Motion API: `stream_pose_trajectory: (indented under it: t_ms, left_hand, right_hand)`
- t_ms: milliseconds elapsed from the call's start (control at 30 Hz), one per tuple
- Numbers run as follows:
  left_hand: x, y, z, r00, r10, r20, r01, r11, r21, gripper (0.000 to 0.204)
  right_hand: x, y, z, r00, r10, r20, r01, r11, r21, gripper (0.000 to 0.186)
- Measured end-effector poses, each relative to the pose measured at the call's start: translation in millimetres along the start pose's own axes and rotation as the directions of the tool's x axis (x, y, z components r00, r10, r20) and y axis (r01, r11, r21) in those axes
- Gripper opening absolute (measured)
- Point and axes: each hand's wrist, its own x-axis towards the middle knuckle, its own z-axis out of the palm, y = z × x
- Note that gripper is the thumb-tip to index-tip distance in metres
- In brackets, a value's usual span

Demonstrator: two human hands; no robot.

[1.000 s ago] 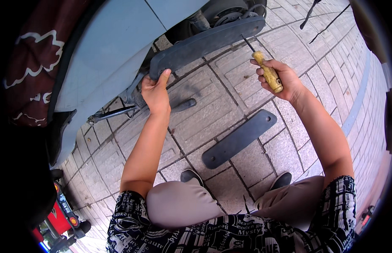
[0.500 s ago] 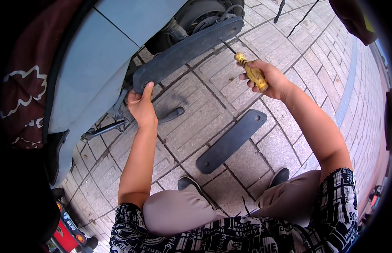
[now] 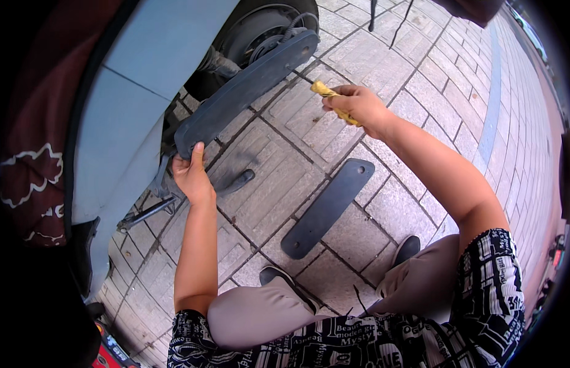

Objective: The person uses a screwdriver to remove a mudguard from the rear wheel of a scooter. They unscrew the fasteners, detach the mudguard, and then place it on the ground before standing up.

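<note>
My left hand (image 3: 194, 176) pinches the near lower end of a long dark grey plastic strip (image 3: 243, 93), thumb on its face. The strip slants up beside the wheel of a light blue scooter (image 3: 129, 67). In my right hand (image 3: 363, 111) is a screwdriver (image 3: 325, 90) with a yellow handle, fingers wrapped round it. Its thin dark shaft points toward the strip's lower edge near the far end; whether the tip touches the strip I cannot tell. A second, shorter dark grey strip (image 3: 329, 207) with a hole near each end lies on the paving in front of my feet.
Grey stone paving (image 3: 279, 153) spreads under everything. The wheel (image 3: 260, 37) sits behind the strip's far end. A kickstand (image 3: 151, 211) juts out below the scooter's body. At lower left is a red object (image 3: 110, 356). Maroon fabric (image 3: 34, 184) hangs at the left.
The strip, the scooter and both hands now sit farther left in the picture. The screwdriver handle lies at a flatter slant in my right hand. My left hand keeps its grip.
</note>
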Motion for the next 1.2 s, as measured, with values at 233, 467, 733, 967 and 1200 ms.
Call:
stream_pose_trajectory:
  t_ms: [233,467,733,967,1200]
  left_hand:
    - [2,-5,-3,1.0,0.019,-0.005,-0.019,0.999,0.031,0.02]
    - [-1,-5,-1,1.0,-0.009,-0.019,0.009,1.0,0.004,0.02]
    - [5,-9,-9,1.0,0.031,-0.001,-0.03,1.0,0.007,0.018]
    - [3,-11,-6,1.0,0.02,-0.011,-0.02,1.0,-0.005,0.018]
    - [2,-6,-5,0.998,0.061,0.016,-0.061,0.998,-0.021,0.017]
  right_hand:
    - [2,8,3,0.932,0.118,0.343,-0.316,0.729,0.607,0.032]
    - [-8,13,22,0.794,-0.598,-0.105,0.303,0.54,-0.785,0.038]
    - [-4,-3,0,0.915,0.128,0.382,-0.359,0.69,0.629,0.041]
    - [-8,9,21,0.94,-0.328,-0.099,0.25,0.854,-0.456,0.044]
    - [-2,-4,3,0.996,-0.079,0.036,0.083,0.989,-0.121,0.038]
